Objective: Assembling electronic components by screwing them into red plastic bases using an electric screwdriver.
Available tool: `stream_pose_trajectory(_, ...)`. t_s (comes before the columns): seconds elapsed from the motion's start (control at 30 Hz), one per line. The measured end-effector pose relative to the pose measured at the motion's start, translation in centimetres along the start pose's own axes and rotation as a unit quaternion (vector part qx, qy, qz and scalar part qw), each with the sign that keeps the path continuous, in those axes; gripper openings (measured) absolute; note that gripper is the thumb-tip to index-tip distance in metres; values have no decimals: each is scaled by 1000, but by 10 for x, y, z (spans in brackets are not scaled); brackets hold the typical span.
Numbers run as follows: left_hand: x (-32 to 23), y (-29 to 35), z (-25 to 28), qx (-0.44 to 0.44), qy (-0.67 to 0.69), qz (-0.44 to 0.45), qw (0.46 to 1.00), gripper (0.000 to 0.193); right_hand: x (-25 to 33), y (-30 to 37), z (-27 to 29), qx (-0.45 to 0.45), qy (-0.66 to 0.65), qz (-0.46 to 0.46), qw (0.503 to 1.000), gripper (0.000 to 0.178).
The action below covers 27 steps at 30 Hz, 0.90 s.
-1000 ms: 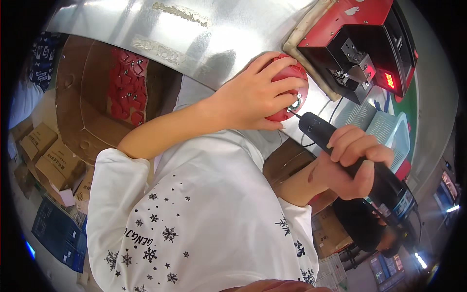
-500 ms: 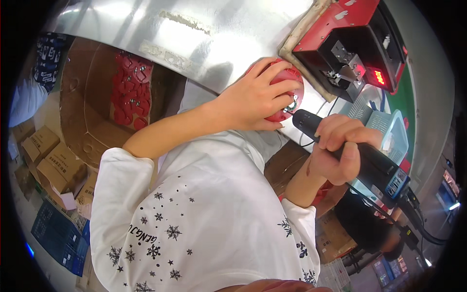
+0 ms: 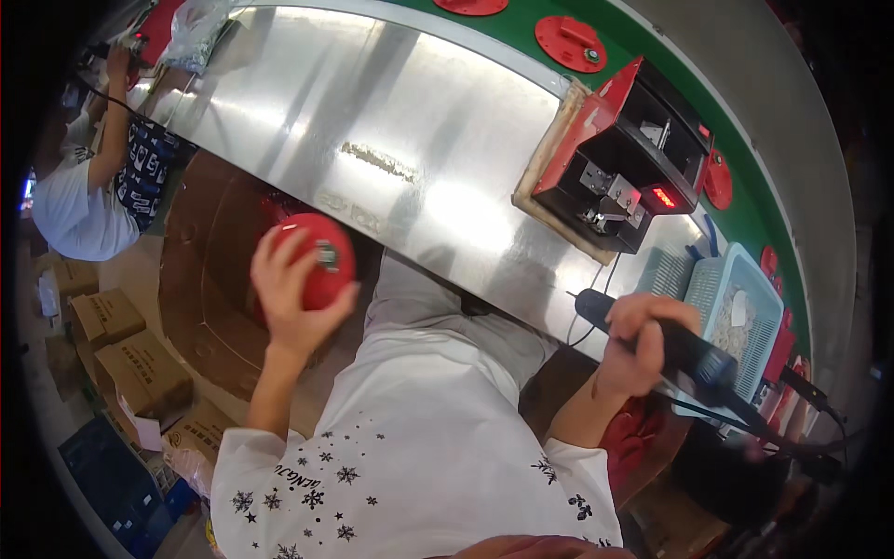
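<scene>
My left hand [image 3: 291,303] grips a round red plastic part [image 3: 328,240] with a small greenish insert, fingers spread across it. It is held off the metal bench, over a large open cardboard box [image 3: 200,279] at the left. In my right hand [image 3: 641,343] is a black electric screwdriver [image 3: 675,352], its thin bit pointing left above the bench's front edge. A cable runs from its rear end. Behind it stands a red and black screw feeder [image 3: 610,172] with a glowing red display.
The metal bench [image 3: 447,121] stretches across in front of me. A light blue basket [image 3: 759,307] with small pieces stands at the right. Red parts [image 3: 570,45] lie on a green belt [image 3: 638,28] behind. Another person [image 3: 88,210] works at the far left; cardboard boxes [image 3: 140,373] are stacked below.
My left hand has carried the red part from the bench edge leftward over the cardboard box, away from the screwdriver. My right hand still holds the screwdriver. The view has shifted.
</scene>
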<state>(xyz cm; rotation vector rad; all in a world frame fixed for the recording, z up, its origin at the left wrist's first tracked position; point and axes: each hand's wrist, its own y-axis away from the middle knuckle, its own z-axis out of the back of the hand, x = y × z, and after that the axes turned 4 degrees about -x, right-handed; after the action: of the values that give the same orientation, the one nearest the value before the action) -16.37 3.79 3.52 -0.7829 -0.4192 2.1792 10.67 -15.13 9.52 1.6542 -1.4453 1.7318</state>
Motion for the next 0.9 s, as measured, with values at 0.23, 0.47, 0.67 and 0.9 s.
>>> stream_pose_trajectory(0.23, 69, 7, -4, -8, -175, 117, 978, 52, -20, 0, 3, -9, 45, 22, 999, 21)
stream_pose_trajectory(0.47, 5, -147, -85, 6, 124, -183, 975, 31, -21, -1, 5, -19, 37, 20, 999, 20)
stream_pose_trajectory(0.67, -3, -321, -260, -45, 92, -299, 949, 44, -19, 1, 4, -76, 41, 31, 996, 18)
stream_pose_trajectory(0.9, 10, -369, -310, 160, 77, -227, 958, 48, -22, 10, 10, -118, 32, 53, 991, 20)
